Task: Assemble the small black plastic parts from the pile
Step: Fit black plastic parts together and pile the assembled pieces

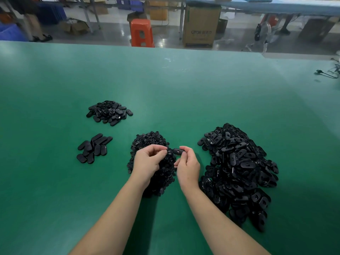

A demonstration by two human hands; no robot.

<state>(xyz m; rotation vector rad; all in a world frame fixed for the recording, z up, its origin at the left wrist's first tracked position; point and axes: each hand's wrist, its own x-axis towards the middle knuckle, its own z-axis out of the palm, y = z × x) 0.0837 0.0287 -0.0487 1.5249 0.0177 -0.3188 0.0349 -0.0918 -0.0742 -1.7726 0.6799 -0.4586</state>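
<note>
low in the centre of the frame i see my right hand [187, 163] pinching an oval black part [177, 151] between thumb and forefinger, its long axis running left-right toward my left hand [148, 159], just beside it. the left fingers [161, 152] are curled together on something tiny; what exactly, i cannot tell. i judge the next push goes sideways, left into right. beneath lies the small-piece pile [147, 139], the big oval pile [239, 162] lower right, on the green counter [184, 89].
</note>
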